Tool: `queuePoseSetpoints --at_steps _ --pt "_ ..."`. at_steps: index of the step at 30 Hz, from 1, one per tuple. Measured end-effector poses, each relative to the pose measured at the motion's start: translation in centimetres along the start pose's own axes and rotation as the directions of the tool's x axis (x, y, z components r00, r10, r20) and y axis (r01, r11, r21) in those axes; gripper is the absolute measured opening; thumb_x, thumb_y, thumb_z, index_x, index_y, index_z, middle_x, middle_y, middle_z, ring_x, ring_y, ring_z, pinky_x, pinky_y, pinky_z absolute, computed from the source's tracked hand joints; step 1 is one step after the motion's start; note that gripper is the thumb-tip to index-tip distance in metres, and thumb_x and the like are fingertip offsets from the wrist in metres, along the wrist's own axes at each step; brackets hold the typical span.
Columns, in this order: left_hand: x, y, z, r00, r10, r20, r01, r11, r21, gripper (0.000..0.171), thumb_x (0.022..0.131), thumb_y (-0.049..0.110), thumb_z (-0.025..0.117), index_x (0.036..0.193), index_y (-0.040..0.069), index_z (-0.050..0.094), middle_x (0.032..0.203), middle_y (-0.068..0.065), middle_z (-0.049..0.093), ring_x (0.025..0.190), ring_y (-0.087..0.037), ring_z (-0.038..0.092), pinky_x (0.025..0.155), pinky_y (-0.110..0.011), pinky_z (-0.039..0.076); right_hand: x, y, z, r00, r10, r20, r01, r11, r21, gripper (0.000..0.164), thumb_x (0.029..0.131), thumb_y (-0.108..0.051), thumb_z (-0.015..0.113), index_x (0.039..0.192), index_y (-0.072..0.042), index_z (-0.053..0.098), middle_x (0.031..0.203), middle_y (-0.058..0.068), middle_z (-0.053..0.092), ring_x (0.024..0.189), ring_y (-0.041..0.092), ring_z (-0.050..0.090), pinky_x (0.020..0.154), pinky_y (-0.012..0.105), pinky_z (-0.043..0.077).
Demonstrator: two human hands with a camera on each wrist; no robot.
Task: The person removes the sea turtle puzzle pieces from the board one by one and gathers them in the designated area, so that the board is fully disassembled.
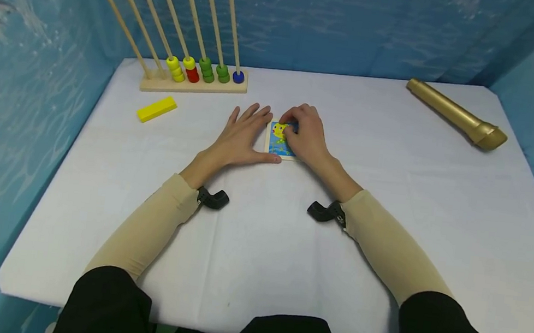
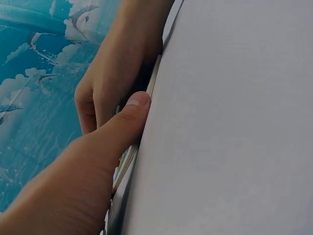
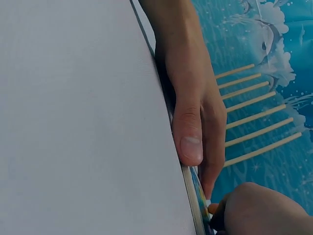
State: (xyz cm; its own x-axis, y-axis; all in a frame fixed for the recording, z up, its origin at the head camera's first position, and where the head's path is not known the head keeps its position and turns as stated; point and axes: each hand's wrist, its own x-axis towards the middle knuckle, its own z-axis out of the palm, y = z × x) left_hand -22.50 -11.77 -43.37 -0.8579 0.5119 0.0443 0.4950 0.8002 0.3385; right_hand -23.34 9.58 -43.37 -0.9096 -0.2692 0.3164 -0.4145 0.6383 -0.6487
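Left hand (image 1: 242,140) has fingers apart, right hand (image 1: 307,135) pinches the puzzle (image 1: 276,145) (I think), could skid if left eases off

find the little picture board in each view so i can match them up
Head: the picture board is near centre, slightly above the middle, between the left hand and right hand.
Left wrist: the picture board is a thin slanting edge left of centre, partly covered.
Right wrist: the picture board is nearly edge-on at the bottom, right of centre.
Shared landmark: the left thumb at the board's edge.
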Motion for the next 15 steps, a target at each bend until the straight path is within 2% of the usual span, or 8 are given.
queuePoseSetpoints --at_steps 15 --pt "-0.01 0.17 0.00 1.000 -0.001 0.006 0.001 1.000 0.015 0.117 0.082 0.080 0.070 0.169 0.014 0.027 0.177 -0.002 0.019 0.166 -0.026 0.005 0.131 -0.060 -0.004 -0.27 -0.47 -0.07 1.000 -0.008 -0.009 0.008 0.997 -0.080 0.019 0.093 0.001 0.059 0.105 0.001 0.073 0.107 0.017 0.062 0.102 0.033 0.052 0.094 0.045 0.046"
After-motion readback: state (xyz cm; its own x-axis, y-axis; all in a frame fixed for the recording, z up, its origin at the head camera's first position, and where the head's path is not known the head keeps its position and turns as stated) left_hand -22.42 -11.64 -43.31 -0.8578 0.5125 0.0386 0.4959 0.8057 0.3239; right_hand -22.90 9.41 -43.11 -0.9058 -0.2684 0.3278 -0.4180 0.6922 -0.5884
